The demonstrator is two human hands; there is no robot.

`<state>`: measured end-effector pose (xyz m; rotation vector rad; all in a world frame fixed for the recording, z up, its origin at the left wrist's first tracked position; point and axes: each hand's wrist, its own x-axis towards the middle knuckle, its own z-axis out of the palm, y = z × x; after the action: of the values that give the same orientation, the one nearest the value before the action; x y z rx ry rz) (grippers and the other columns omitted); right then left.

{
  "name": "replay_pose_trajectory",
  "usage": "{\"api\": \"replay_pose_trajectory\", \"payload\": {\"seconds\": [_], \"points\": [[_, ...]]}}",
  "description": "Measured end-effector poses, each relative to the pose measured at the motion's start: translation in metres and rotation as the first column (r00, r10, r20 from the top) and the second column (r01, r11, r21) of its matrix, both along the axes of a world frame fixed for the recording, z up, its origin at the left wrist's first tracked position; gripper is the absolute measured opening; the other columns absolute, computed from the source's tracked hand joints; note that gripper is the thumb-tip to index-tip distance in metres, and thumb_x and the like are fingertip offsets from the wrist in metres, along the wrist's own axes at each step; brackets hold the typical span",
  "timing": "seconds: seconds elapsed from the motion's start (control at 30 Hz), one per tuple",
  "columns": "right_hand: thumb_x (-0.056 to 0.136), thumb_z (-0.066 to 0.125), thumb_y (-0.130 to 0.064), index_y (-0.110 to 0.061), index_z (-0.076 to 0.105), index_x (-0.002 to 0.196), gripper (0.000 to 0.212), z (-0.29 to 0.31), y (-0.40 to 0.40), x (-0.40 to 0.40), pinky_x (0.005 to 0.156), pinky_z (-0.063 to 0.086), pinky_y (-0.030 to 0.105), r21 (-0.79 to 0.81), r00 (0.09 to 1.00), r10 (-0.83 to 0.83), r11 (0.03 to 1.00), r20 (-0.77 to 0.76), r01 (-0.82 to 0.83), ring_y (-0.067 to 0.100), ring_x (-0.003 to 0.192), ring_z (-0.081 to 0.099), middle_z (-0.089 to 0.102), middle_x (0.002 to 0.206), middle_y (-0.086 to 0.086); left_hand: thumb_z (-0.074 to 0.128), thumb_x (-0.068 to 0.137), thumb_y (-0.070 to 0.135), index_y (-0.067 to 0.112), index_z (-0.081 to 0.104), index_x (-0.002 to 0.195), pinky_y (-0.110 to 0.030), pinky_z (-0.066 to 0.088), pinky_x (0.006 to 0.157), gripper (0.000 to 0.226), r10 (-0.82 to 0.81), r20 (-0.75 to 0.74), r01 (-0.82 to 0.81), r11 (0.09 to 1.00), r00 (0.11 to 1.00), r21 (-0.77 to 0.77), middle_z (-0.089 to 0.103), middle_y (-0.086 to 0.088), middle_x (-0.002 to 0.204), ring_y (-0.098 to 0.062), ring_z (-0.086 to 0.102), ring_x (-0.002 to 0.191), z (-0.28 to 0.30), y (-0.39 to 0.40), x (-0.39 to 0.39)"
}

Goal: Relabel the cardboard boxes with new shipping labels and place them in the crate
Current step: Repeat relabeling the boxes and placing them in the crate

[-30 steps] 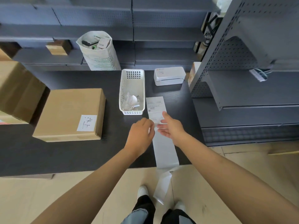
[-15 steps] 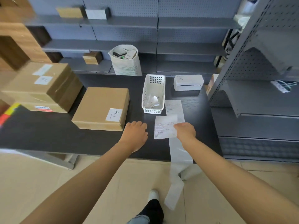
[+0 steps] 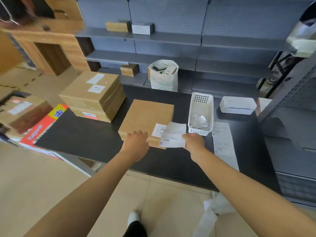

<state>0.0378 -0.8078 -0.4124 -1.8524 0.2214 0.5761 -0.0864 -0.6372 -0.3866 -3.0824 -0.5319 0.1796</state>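
The right hand (image 3: 194, 142) pinches a label (image 3: 173, 135) by its right edge, holding it over the near right corner of a flat box (image 3: 145, 117) on the black table (image 3: 89, 135). The left hand (image 3: 136, 142) rests on the box's near edge, fingers curled over it. An old sticker (image 3: 159, 130) shows beside the label. A white basket (image 3: 201, 113) stands just right, a label strip (image 3: 222, 139) beyond it, a printer (image 3: 237, 105) behind. Stacked boxes (image 3: 94, 94) sit at left.
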Motion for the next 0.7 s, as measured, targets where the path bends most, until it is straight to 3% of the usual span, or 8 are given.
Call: {"api": "replay_pose_trajectory", "payload": {"seconds": [0.17, 0.27, 0.33, 0.4, 0.57, 0.7], "points": [[0.092, 0.059, -0.014, -0.006, 0.064, 0.111, 0.021, -0.003, 0.080, 0.018, 0.084, 0.055, 0.036, 0.052, 0.996, -0.064, 0.996, -0.066, 0.067, 0.024, 0.096, 0.062, 0.063, 0.105, 0.009, 0.037, 0.097, 0.025, 0.016, 0.051, 0.119, -0.034, 0.039, 0.085, 0.028, -0.034, -0.018, 0.034, 0.999, 0.999, 0.025, 0.059, -0.004, 0.114, -0.024, 0.054, 0.103, 0.003, 0.087, 0.012], [0.092, 0.059, -0.016, -0.009, 0.063, 0.105, 0.015, -0.007, 0.121, 0.025, 0.074, 0.056, 0.033, 0.025, 0.996, -0.065, 0.997, -0.057, 0.067, 0.020, 0.083, 0.061, 0.063, 0.100, 0.008, 0.038, 0.097, 0.025, 0.016, 0.051, 0.119, -0.035, 0.040, 0.087, 0.027, -0.042, -0.035, 0.043, 0.999, 0.998, 0.021, 0.059, -0.004, 0.115, -0.024, 0.054, 0.104, -0.001, 0.130, 0.021], [0.093, 0.057, -0.017, -0.011, 0.061, 0.097, 0.009, -0.013, 0.141, 0.029, 0.079, 0.058, 0.035, -0.023, 0.996, -0.068, 0.998, -0.063, 0.066, 0.020, 0.081, 0.063, 0.065, 0.099, 0.008, 0.038, 0.097, 0.026, 0.016, 0.051, 0.121, -0.035, 0.040, 0.089, 0.029, -0.044, -0.058, 0.045, 0.999, 0.997, 0.008, 0.058, -0.004, 0.116, -0.023, 0.054, 0.104, -0.007, 0.152, 0.030], [0.093, 0.056, -0.017, -0.012, 0.062, 0.097, 0.009, -0.018, 0.155, 0.035, 0.081, 0.057, 0.035, -0.058, 0.994, -0.071, 0.996, -0.085, 0.066, 0.021, 0.083, 0.064, 0.066, 0.099, 0.008, 0.037, 0.097, 0.026, 0.016, 0.050, 0.121, -0.035, 0.040, 0.090, 0.029, -0.058, -0.086, 0.058, 0.998, 0.995, -0.002, 0.058, -0.004, 0.116, -0.023, 0.054, 0.104, -0.016, 0.164, 0.041], [0.093, 0.055, -0.020, -0.010, 0.064, 0.105, 0.017, -0.032, 0.182, 0.067, 0.066, 0.048, 0.029, -0.115, 0.993, -0.085, 0.991, -0.086, 0.075, 0.021, 0.086, 0.062, 0.066, 0.100, 0.007, 0.037, 0.097, 0.024, 0.017, 0.052, 0.120, -0.035, 0.040, 0.089, 0.028, -0.097, -0.095, 0.095, 0.995, 0.991, -0.031, 0.059, -0.003, 0.115, -0.023, 0.055, 0.104, -0.031, 0.185, 0.085], [0.093, 0.054, -0.024, -0.013, 0.066, 0.101, 0.018, -0.043, 0.197, 0.089, 0.071, 0.055, 0.031, -0.160, 0.989, -0.056, 0.986, -0.134, 0.034, 0.020, 0.083, 0.063, 0.067, 0.094, 0.004, 0.035, 0.098, 0.025, 0.018, 0.051, 0.123, -0.035, 0.040, 0.094, 0.031, -0.108, -0.098, 0.102, 0.993, 0.989, -0.066, 0.058, -0.003, 0.118, -0.022, 0.054, 0.105, -0.037, 0.191, 0.114]]}}
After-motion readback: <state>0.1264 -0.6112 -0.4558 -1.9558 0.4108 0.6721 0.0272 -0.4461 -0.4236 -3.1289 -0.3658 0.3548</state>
